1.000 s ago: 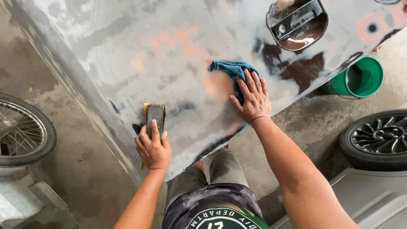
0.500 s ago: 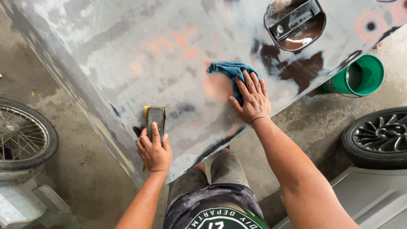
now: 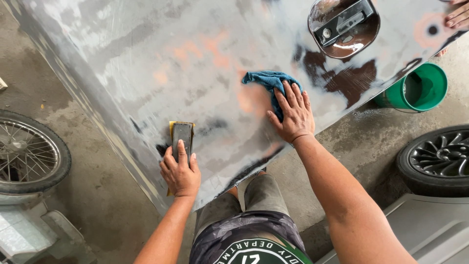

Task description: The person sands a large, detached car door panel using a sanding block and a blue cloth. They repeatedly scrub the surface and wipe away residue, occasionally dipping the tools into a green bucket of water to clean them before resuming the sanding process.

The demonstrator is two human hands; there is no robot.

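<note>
On a grey sanded car panel (image 3: 146, 63), the left hand (image 3: 180, 172) presses a sanding block (image 3: 181, 136) flat, while well apart the right hand (image 3: 292, 115) rests on a blue cloth (image 3: 266, 79), a green bucket (image 3: 415, 88) beyond it.

Pretty even daylight here, soft and bright, no hard shadows. The sanded metal panel (image 3: 146, 63) picks up a pale sheen toward the upper left. Everything's sharp, no motion blur on either hand. Wide lens bends the edges a bit, wheels look stretched
</note>
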